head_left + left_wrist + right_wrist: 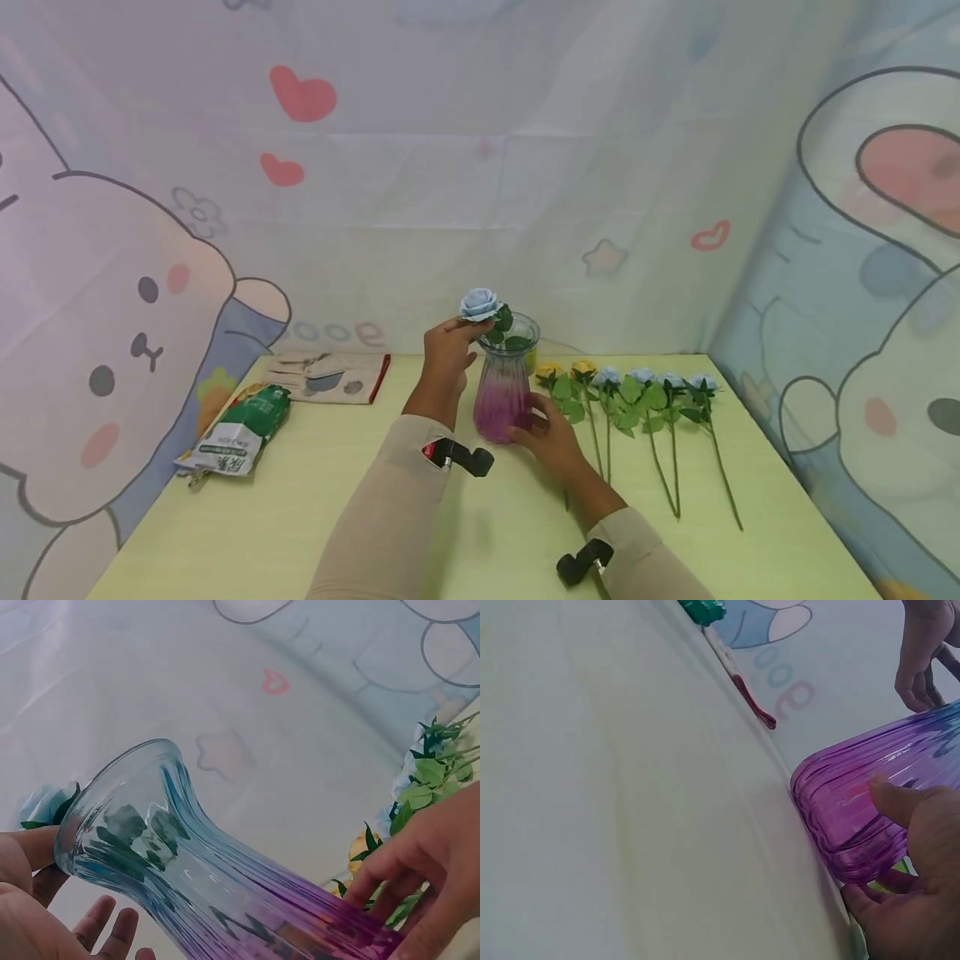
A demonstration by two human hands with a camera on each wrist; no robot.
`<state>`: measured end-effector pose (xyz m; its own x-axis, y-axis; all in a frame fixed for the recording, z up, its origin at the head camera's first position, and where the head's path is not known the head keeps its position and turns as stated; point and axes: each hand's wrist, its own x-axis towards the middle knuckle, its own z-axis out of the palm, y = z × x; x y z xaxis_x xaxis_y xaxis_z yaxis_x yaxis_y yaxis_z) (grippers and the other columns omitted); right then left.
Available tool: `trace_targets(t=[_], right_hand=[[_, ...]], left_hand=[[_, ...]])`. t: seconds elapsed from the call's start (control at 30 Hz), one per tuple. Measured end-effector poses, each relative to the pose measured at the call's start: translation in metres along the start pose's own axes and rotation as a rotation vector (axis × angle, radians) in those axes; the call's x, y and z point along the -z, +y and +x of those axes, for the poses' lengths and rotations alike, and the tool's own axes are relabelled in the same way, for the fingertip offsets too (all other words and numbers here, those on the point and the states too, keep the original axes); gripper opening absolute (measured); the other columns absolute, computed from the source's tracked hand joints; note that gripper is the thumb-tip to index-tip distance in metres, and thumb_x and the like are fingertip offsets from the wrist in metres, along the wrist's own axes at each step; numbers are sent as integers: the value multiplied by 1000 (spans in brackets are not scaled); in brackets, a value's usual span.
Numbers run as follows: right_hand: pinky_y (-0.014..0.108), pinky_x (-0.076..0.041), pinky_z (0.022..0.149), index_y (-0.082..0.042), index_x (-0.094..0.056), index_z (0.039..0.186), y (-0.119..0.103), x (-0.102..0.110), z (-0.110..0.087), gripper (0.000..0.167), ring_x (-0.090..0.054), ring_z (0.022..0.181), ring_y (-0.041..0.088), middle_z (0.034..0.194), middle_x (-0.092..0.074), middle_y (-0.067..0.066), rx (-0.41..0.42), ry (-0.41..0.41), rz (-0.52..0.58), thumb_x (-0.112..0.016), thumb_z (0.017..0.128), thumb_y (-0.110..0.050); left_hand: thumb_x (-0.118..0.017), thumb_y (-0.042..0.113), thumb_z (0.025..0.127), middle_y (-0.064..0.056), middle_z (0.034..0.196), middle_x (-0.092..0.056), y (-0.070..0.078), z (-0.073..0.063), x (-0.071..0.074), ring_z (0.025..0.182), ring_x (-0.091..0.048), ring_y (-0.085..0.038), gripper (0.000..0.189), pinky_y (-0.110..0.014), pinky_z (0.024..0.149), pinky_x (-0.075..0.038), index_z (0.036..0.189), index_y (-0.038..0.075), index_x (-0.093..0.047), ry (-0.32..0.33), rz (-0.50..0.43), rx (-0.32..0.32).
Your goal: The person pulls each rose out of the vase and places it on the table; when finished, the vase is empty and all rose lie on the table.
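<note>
A glass vase (pixel 501 392), clear blue at the rim and purple at the base, stands upright on the table. A blue artificial rose (pixel 480 305) is in it, its bloom just above the rim and green leaves inside the neck. My left hand (pixel 450 354) pinches the rose just under the bloom, at the left of the rim; its other fingers (pixel 120 930) stick out beside the glass. Low on the vase, my right hand (pixel 551 433) grips the purple base from the right, the thumb (pixel 896 801) across the near side and fingers beneath.
Right of the vase lie several long-stemmed roses, yellow (pixel 583 369) and blue (pixel 702 382). A green and white bag (pixel 240 429) and a cream cloth item (pixel 330 377) with a red edge lie at left. A printed curtain (pixel 420 208) hangs behind the table (pixel 300 508).
</note>
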<state>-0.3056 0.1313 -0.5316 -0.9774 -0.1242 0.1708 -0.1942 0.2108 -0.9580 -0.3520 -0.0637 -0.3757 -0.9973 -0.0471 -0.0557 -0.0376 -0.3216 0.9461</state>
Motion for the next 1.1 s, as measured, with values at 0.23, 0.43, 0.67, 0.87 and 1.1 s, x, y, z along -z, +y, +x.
trace_targets(t=[0.23, 0.43, 0.67, 0.87, 1.1], right_hand=[[53, -49, 123, -7, -43, 164, 1, -1, 0, 76, -51, 155, 46, 171, -46, 21, -18, -7, 19, -83, 99, -15], [53, -51, 122, -7, -44, 164, 0, -2, -1, 76, -52, 154, 45, 170, -47, 20, -26, -5, 9, -83, 99, -17], [54, -50, 123, -7, -46, 163, -1, -1, -2, 74, -53, 153, 45, 168, -50, 21, -32, 9, 14, -83, 99, -15], [53, -50, 123, -7, -47, 162, 0, 0, -3, 73, -53, 153, 45, 168, -50, 20, -31, 5, 0, -82, 99, -15], [54, -50, 123, -5, -47, 161, 0, -1, -2, 72, -55, 151, 46, 165, -52, 22, -18, 19, 0, -82, 99, -12]], left_hand=[[-83, 18, 99, -10, 167, -55, 7, 3, 4, 165, -36, -32, 39, -59, 133, -35, 132, -1, -76, 21, 21, -46], [-69, 23, 110, -18, 149, -67, 16, 3, 11, 130, -69, -39, 36, -48, 107, -58, 142, 5, -70, 42, 273, -281], [-50, 38, 118, -21, 128, -77, 22, -3, 11, 63, -78, -24, 44, -28, 48, -49, 155, 15, -52, 54, 416, -416], [-43, 44, 119, -26, 118, -80, 17, -1, 10, 64, -80, -21, 53, -24, 48, -57, 165, 18, -41, 75, 262, -393], [-42, 48, 118, -27, 108, -80, 15, 0, 12, 70, -82, -15, 53, -29, 63, -67, 148, 5, -47, -2, 58, -352]])
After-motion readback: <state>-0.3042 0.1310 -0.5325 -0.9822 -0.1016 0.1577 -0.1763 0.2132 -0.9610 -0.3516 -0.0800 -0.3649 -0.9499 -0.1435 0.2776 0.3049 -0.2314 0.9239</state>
